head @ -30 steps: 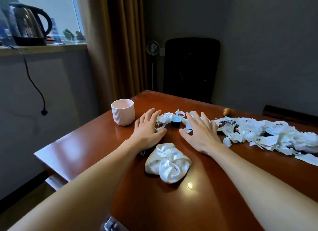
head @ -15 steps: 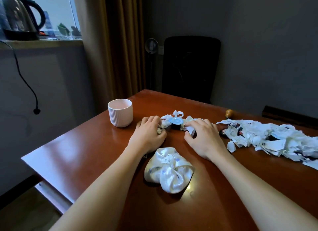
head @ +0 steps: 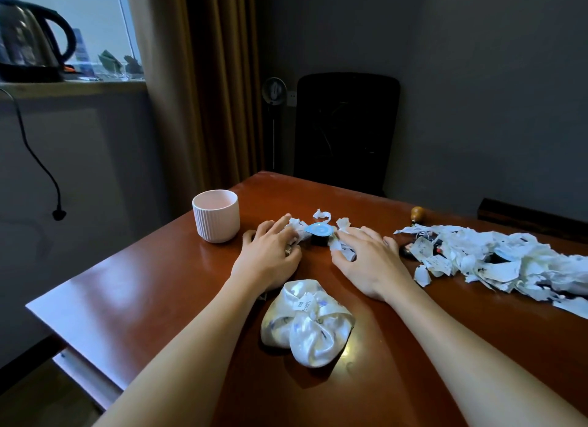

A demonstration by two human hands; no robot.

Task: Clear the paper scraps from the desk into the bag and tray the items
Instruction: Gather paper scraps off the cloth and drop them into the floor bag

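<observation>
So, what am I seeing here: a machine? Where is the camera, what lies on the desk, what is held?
No machine: these are a person's bare arms. Every picture comes from one camera worn on the head, looking down. On the desk lie a pink cup, a shiny white cloth bundle, a small black item with a blue top, and a long pile of paper scraps. The left hand and the right hand each curl fingers on a few scraps beside the black item.

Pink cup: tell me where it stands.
Head view: the pink cup stands upright on the desk near its left edge, just left of the left hand.
</observation>
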